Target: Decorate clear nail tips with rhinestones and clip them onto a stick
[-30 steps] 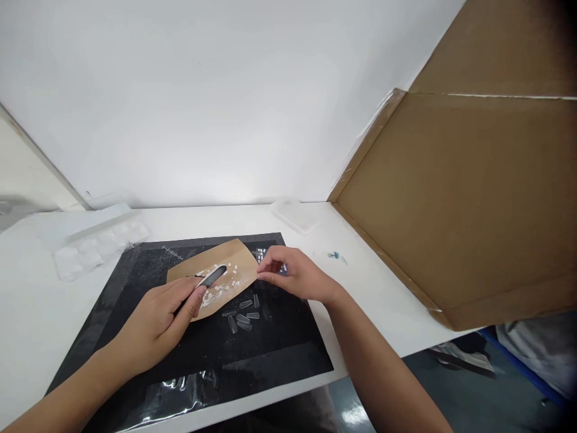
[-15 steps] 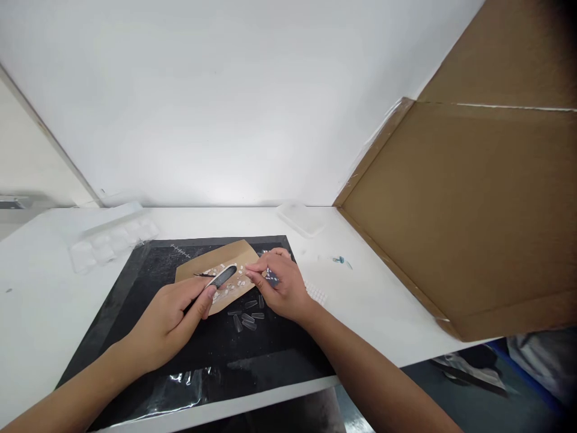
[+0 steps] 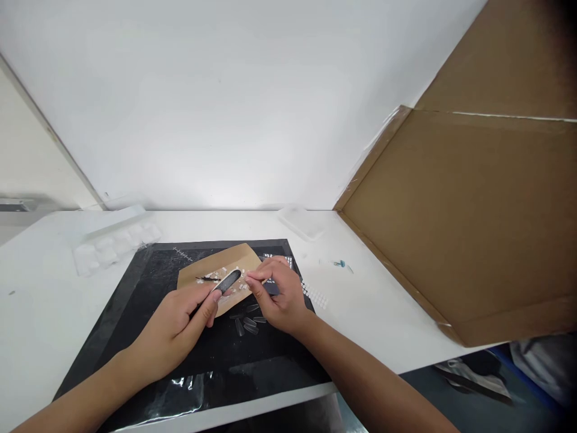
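Note:
My left hand (image 3: 183, 322) is closed around a nail file (image 3: 229, 281), thumb on top, its dark, rounded end pointing up to the right. Just right of that end, my right hand (image 3: 279, 294) pinches thumb and forefinger together; whatever lies between them is too small to name. Beneath both hands a brown paper sheet (image 3: 205, 266) carries scattered small white bits (image 3: 243, 287) and a thin dark tool (image 3: 208, 278). Several clear nail tips (image 3: 250, 325) lie just below the sheet. Behind my right hand, a sheet of white adhesive tabs (image 3: 315, 294) is partly hidden.
A black mat (image 3: 252, 370) covers the front of the white table (image 3: 365, 319). A clear compartment tray (image 3: 115, 243) stands back left, a shallow clear lid (image 3: 300, 222) at the back. A small teal item (image 3: 340, 263) lies right, before a cardboard panel (image 3: 460, 228).
The view has shifted slightly, so everything sits a little lower. Both hands keep their grips, and the nail file stays close to my right fingertips.

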Demonstrator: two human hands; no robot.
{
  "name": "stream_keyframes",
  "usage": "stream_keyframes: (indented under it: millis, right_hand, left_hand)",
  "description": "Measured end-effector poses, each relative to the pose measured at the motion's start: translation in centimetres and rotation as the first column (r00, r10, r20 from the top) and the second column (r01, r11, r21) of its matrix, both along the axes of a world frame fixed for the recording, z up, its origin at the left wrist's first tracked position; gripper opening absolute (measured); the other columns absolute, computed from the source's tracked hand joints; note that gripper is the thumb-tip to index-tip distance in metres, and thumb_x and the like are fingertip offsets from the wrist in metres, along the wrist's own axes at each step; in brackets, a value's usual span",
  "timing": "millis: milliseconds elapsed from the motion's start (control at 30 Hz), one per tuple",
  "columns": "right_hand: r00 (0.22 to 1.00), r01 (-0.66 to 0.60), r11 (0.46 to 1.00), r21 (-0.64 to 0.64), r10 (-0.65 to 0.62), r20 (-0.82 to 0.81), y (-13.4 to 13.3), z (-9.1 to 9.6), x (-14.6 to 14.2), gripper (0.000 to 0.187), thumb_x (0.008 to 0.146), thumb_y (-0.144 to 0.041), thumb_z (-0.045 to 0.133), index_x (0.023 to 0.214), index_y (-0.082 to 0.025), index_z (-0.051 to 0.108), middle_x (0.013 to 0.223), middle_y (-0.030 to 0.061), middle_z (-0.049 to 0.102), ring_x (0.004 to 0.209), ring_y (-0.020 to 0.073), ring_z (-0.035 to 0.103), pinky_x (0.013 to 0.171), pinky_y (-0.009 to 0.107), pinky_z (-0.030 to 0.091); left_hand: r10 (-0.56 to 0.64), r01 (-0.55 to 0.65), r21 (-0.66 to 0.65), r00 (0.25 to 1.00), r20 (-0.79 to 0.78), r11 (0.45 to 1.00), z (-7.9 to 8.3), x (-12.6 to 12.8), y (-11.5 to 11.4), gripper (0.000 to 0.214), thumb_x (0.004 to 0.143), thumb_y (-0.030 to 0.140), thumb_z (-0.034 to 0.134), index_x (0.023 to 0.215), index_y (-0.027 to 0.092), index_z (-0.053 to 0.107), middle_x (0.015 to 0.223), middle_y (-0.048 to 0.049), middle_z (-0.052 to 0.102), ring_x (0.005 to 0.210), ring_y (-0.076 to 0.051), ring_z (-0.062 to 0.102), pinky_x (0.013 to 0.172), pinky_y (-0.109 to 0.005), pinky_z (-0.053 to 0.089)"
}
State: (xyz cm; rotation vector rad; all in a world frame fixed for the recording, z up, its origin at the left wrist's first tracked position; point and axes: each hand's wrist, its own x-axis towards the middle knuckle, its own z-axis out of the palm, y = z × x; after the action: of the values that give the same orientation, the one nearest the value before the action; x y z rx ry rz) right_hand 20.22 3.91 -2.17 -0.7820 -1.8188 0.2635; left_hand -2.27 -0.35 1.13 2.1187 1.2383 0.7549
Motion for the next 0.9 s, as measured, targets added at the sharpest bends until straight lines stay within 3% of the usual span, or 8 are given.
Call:
stream_keyframes:
  millis: [367, 533, 700, 900]
  right_hand:
    - [0.992, 0.048, 0.996, 0.077, -0.057, 0.112, 0.0, -1.1, -0.9, 0.007, 0.097, -0.019, 0.059, 0.098, -0.024, 0.056, 0.076, -0.0024, 0.067, 0.071, 0.0154, 0.066, 0.084, 0.038, 0.044]
    - [0.983, 0.022, 0.993, 0.112, -0.042, 0.18, 0.0, -1.3, -1.0, 0.01, 0.095, -0.019, 0.061, 0.097, -0.025, 0.053, 0.08, -0.0024, 0.07, 0.077, 0.0155, 0.069, 0.087, 0.037, 0.042]
    - [0.975, 0.106, 0.982, 0.153, -0.133, 0.175, 0.1, -0.9, -1.0, 0.009, 0.097, -0.017, 0.058, 0.096, -0.024, 0.052, 0.078, -0.0019, 0.07, 0.074, 0.0164, 0.068, 0.087, 0.038, 0.039]
    - [0.946, 0.019, 0.977, 0.211, -0.086, 0.313, -0.3, -0.8, -1.5, 0.013, 0.1, -0.019, 0.054, 0.089, -0.024, 0.049, 0.076, -0.0015, 0.068, 0.074, 0.0173, 0.067, 0.085, 0.038, 0.039]
  left_hand:
    - [0.027, -0.015, -0.093, 0.992, 0.127, 0.996, -0.4, 0.8, -0.3, 0.044, 0.106, 0.04, 0.041, 0.069, 0.02, 0.053, 0.062, 0.0032, 0.051, 0.047, -0.009, 0.05, 0.046, -0.02, 0.041]
    - [0.007, 0.004, -0.102, 0.994, 0.108, 0.995, -0.7, 0.6, -0.1, 0.045, 0.106, 0.042, 0.041, 0.067, 0.021, 0.048, 0.057, 0.0035, 0.05, 0.048, -0.011, 0.049, 0.044, -0.02, 0.039]
    - [0.003, 0.008, -0.116, 0.996, 0.093, 0.993, -0.7, 0.5, -0.1, 0.046, 0.106, 0.043, 0.04, 0.067, 0.021, 0.049, 0.055, 0.0034, 0.049, 0.049, -0.012, 0.048, 0.046, -0.021, 0.04]
    - [0.007, 0.01, -0.153, 0.994, 0.111, 0.988, -0.5, 0.5, -0.3, 0.047, 0.107, 0.045, 0.04, 0.067, 0.021, 0.048, 0.055, 0.0039, 0.047, 0.046, -0.011, 0.046, 0.043, -0.021, 0.038]
